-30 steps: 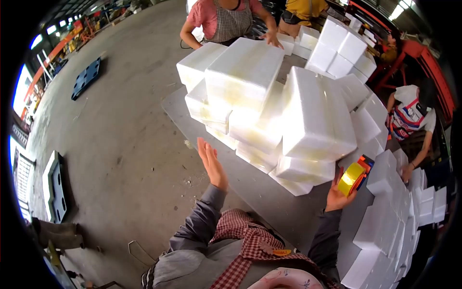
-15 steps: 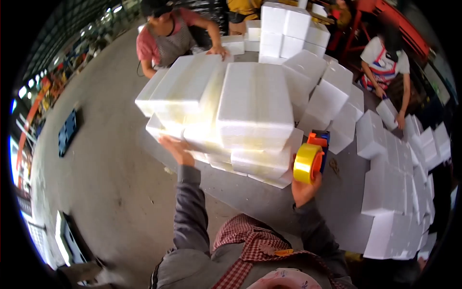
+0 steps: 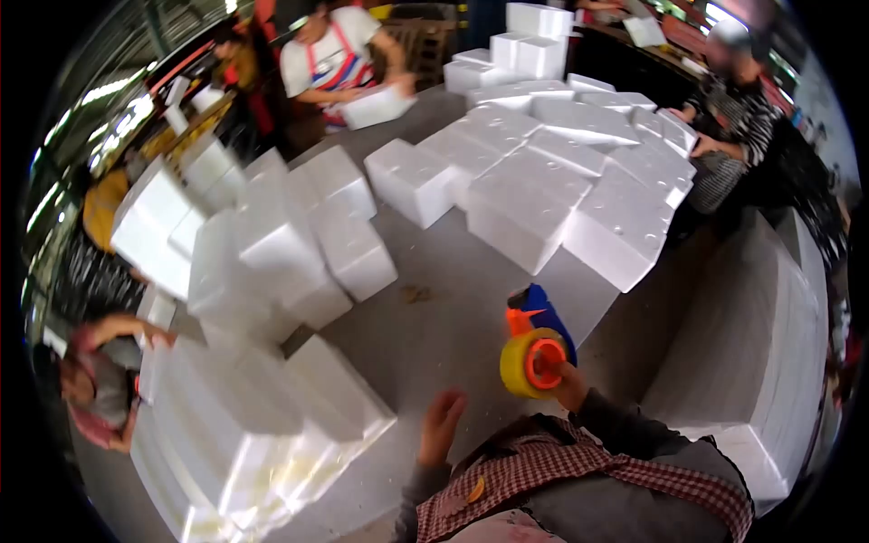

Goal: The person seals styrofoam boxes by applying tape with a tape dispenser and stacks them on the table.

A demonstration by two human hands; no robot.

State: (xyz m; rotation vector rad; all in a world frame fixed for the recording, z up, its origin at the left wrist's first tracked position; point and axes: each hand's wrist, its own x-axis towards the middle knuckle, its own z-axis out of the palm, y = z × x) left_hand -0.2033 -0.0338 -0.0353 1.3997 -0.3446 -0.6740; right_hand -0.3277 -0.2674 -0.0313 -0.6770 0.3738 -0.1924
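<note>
My right hand (image 3: 570, 389) grips a tape dispenser (image 3: 536, 344), blue and orange with a roll of yellow tape, held above the grey table (image 3: 444, 317). My left hand (image 3: 442, 425) is open and holds nothing, its fingers stretched upward near the table's front edge. To its left stands a stack of white foam boxes (image 3: 262, 425) with strips of yellowish tape on them; the hand is apart from it. Beyond the dispenser, a group of white foam boxes (image 3: 525, 204) sits on the far part of the table.
More foam boxes (image 3: 281, 240) are piled on the left side. A large white stack (image 3: 751, 353) stands at the right. Co-workers are around the table: one at the left (image 3: 100, 380), one at the back holding a foam box (image 3: 376, 107), one at the right (image 3: 733, 113).
My view has swung to the right. My left hand has come off the taped stack, which now lies at the lower left. The tape dispenser is still in my right hand.
</note>
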